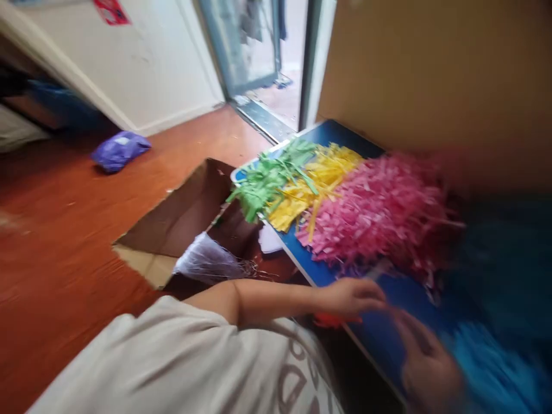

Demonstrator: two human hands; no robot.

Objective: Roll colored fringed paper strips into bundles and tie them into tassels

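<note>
Holding a loosely curled left hand (360,296) close to a blurred right hand (431,362) above the blue table (405,293); cannot tell whether gripping anything with either. Can see pink strips (379,207) heaped on the table just beyond both hands, then yellow strips (317,181), then green strips (271,175) drooping over the table's far corner. Can make out blue strips (495,368) near the right hand. Must note a cardboard box (168,221) with white strands (209,259), blocking the floor (73,241) beside the table.
</note>
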